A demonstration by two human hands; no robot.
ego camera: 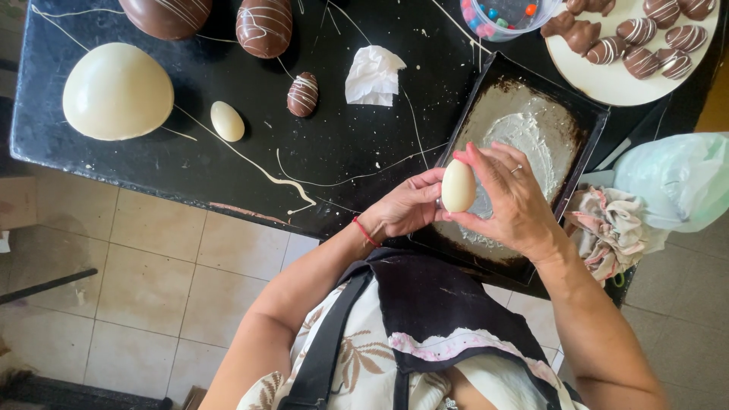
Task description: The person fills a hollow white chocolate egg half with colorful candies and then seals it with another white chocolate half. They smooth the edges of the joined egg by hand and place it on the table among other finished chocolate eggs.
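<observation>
**White egg held over the tray, at the table's near edge**

I hold a small white chocolate egg (459, 185) between both hands, above the dark baking tray (588, 114) smeared with white chocolate. My left hand (408, 205) pinches the egg's side with its fingertips, and my right hand (516, 199) wraps around the other side, thumb and fingers closed on it. The tray sits at the table's near edge, its lower corner reaching out past the black tabletop (342, 137) toward my apron (440, 311).

Right of the tray, a crumpled cloth (607, 228) and a pale green bag (676, 182) crowd the corner. Beyond the tray stands a plate (607, 83) of striped chocolate eggs, with a tub of coloured candies (501, 17) beside it.

To the left the tabletop has more room: a crumpled paper (372, 74), a small striped egg (302, 94), a small white egg (227, 121) and a large white half-shell (117, 91) lie well apart. Two big brown eggs (263, 26) sit at the far edge. Thin white drizzle lines cross the bare black stretch between them
</observation>
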